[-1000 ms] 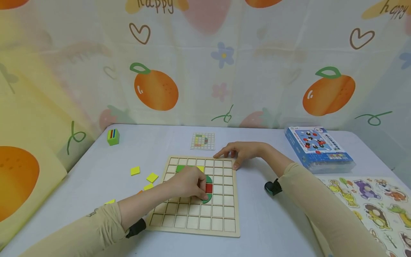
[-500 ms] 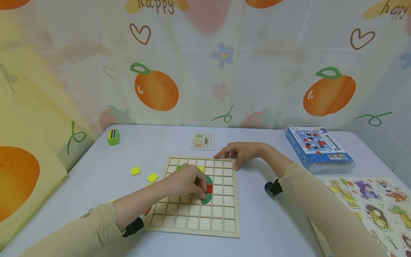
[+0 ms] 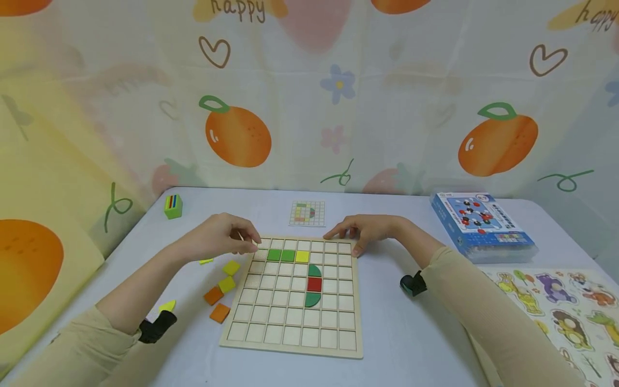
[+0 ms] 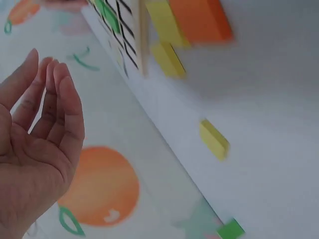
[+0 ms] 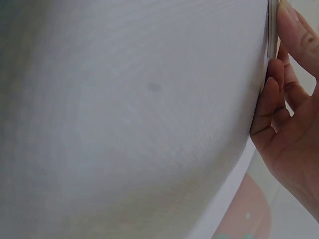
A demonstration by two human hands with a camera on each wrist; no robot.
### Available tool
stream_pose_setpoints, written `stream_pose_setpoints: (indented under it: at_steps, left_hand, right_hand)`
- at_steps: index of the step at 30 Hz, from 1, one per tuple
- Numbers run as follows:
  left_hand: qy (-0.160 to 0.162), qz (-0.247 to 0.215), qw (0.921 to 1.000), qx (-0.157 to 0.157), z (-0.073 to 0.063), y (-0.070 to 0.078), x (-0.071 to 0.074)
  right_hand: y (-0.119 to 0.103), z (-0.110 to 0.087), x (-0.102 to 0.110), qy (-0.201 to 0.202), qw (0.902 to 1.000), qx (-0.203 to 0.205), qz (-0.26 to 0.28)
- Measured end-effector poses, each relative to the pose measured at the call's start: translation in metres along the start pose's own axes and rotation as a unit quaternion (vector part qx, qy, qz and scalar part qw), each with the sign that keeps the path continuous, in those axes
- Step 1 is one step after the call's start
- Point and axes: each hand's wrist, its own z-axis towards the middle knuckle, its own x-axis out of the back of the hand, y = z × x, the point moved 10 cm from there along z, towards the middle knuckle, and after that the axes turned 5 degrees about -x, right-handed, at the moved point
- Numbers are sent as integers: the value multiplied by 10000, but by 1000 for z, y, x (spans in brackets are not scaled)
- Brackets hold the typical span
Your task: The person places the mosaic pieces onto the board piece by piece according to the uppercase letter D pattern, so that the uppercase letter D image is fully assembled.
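A wooden grid board point(image 3: 290, 349) lies in front of me. Set in its cells are two green squares point(image 3: 273, 255), a yellow square point(image 3: 302, 256), a red square point(image 3: 314, 284) and two dark green rounded pieces point(image 3: 312, 300), one on each side of the red. My left hand point(image 3: 222, 236) hovers by the board's far left corner, its fingers loosely bent; the left wrist view shows nothing in it. With thumb on the right edge and fingers at the far edge, my right hand point(image 3: 367, 230) holds the board's far right corner.
Left of the board lie loose yellow tiles point(image 3: 226, 284) and two orange tiles point(image 3: 220, 313). A printed pattern card point(image 3: 307, 213) sits behind it. A green block point(image 3: 173, 206) stands far left; a blue box point(image 3: 483, 220) and an animal sticker sheet point(image 3: 556, 306) lie right.
My left hand has left the dark green piece near the red square and moved left and away from me, to the board's far left corner. The right hand stays put.
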Motion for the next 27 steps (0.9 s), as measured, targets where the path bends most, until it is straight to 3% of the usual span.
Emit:
stream_pose_setpoints:
  at_steps: [8,11,15,19,27]
  left_hand:
    - [139,110,9995,263,-22,-52,33]
    - [66,133,9991,392,-29,-70,38]
    - [-272,-130,9980,564,-38,-87,33]
    - [-754,-430,9947,560,-43,-91,20]
    - [-1391,-643,9882,81,-52,-77,-2]
  right_hand:
    - [-1,-2,0,44,10000,36,7]
    - [-1,-2,0,43,10000,25,-3]
    - [-2,-1,-1,14,10000,16,-15]
    - [-3,-1,-1,-2,10000,59,-25]
    - [-4,-2,-1,-13,10000,46,57]
